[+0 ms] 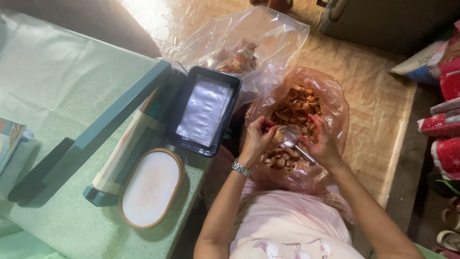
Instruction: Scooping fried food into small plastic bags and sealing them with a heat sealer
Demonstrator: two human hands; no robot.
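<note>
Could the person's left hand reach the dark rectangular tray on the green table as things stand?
Probably yes: the left hand is beside the dark rectangular tray, with nothing visibly between them.

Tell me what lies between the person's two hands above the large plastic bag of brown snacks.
In the head view, a metal spoon lies between the left hand and the right hand, over the large plastic bag of brown snacks.
</note>
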